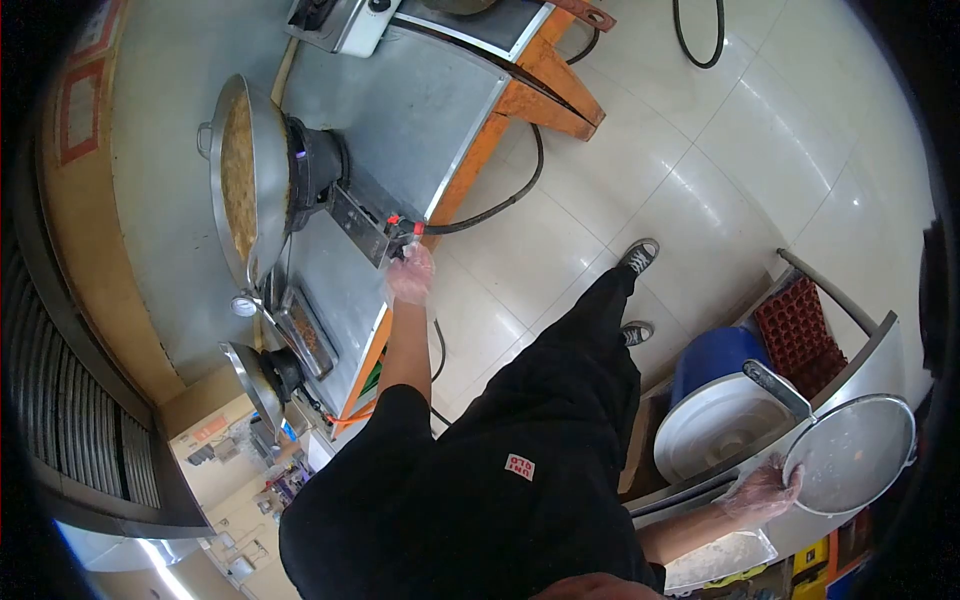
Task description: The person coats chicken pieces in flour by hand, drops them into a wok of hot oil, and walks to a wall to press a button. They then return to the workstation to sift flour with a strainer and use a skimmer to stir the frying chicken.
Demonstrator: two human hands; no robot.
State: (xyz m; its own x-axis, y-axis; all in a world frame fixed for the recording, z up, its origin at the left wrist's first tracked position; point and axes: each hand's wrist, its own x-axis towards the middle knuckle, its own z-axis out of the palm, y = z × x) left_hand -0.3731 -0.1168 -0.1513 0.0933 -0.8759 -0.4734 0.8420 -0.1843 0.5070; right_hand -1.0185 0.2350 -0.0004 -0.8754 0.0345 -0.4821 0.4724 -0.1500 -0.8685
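Observation:
My left hand (410, 274), in a clear plastic glove, is at the front end of a black gas burner (315, 165). Its fingers close on the gas valve (400, 252), beside a red-clamped black hose (490, 213); the fingertips are partly hidden. Above that burner sits a large wok (268, 180) holding brown liquid (238, 170). Out to the other side, my right hand (762, 492), gloved likewise, grips the rim of a round mesh strainer (850, 455). The strainer's metal handle (775, 388) reaches toward a white lid (722, 425).
A metal-topped counter (410, 110) with a wooden edge runs along the wall. A smaller wok (255, 385) and a metal tray (306, 332) stand farther along. Near the strainer are a blue bucket (715, 355) and red egg trays (800, 325). Tiled floor (720, 150) lies between.

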